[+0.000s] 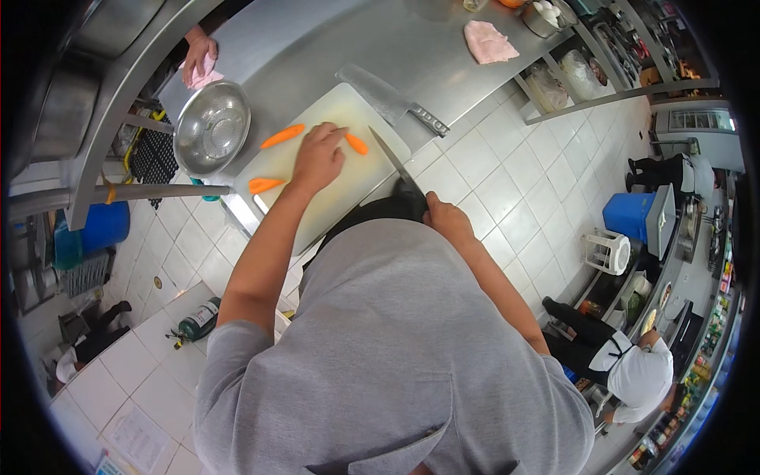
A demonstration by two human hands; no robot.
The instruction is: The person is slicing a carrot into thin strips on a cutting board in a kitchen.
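Note:
My left hand [320,155] lies over a white cutting board [320,219], its fingertips on the near end of a carrot piece [357,143]. The hand hides part of what lies under it. In my right hand [448,217] is the handle of a long kitchen knife [396,161]; its blade points up and left across the board's right edge, a little apart from the carrot. Two more carrot pieces rest on the board: a long one [282,136] at the upper left and a thicker one [265,185] by the left edge.
A cleaver [380,95] lies beyond the board, its handle over the counter edge. A perforated steel bowl [212,129] stands left. Another person's hand [200,57] presses a pink cloth [205,76]. A second pink cloth [490,43] lies on the steel counter [285,53].

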